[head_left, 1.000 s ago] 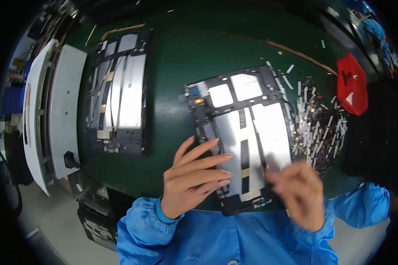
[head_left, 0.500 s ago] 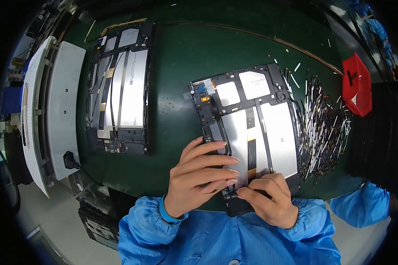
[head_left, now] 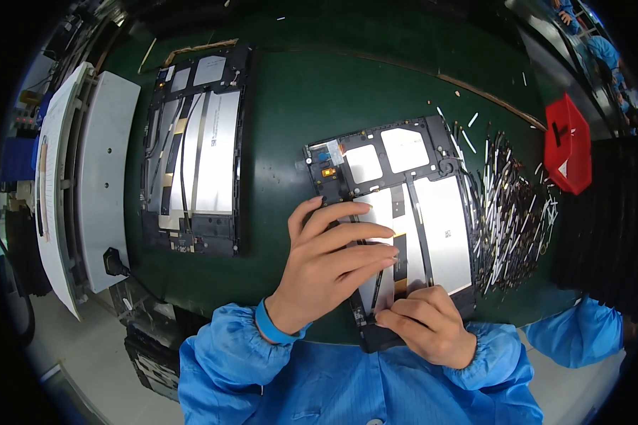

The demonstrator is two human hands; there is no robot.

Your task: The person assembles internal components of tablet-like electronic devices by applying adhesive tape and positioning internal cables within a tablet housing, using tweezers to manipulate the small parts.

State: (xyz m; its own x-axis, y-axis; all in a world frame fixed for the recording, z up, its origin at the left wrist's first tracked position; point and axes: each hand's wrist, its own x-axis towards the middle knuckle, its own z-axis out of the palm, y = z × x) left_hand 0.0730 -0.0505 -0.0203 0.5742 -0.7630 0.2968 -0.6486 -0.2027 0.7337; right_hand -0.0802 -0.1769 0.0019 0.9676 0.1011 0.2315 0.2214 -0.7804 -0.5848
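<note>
An opened tablet (head_left: pixel 411 190) lies slightly tilted before me, its silver battery panels, dark frame and ribbon cables exposed. My left hand (head_left: pixel 326 258), wearing a blue wristband, reaches over its left side with fingers stretched out. Thumb and index finger come together at a thin black cable (head_left: pixel 378 287), which runs down from them towards my right hand (head_left: pixel 432 324). That hand is closed in a pinch at the tablet's lower edge, by the cable's lower end. Its fingertips partly hide what they grip.
A second opened tablet (head_left: pixel 216 152) lies to the left on the green table (head_left: pixel 276 106). Thin black and white strips (head_left: pixel 510 212) form a pile at right, beside a red bin (head_left: pixel 567 145). A grey-white metal box (head_left: pixel 110 177) with a black plug (head_left: pixel 113 262) stands left.
My left hand has moved up and slightly right over the battery, and the black cable now shows between the hands. My right hand stays pinched near the lower edge.
</note>
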